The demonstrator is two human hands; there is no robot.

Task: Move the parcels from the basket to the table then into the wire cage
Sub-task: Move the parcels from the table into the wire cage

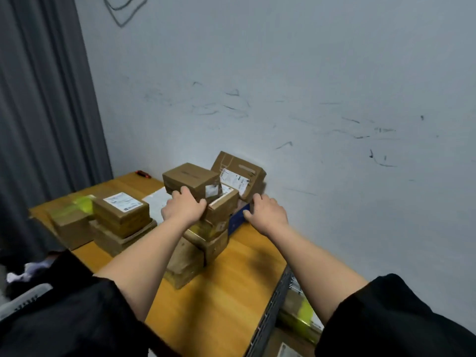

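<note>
At frame centre, parcels are heaped on the counter. The left hand has its grip curled on the top box; the right hand rests spread on a blue parcel. Lift straight up, steadying the pile, before turning toward the wire cage, lower right.

Bare wooden table near edge, parcel stacks crowding left and centre (wall close behind)

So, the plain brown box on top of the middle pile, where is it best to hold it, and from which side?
Hold the plain brown box by its two short ends, one hand on each, coming from the near side. It sits tilted on an uneven pile, so a two-sided hold would likely keep it level. The left hand already holds its near edge.
</note>
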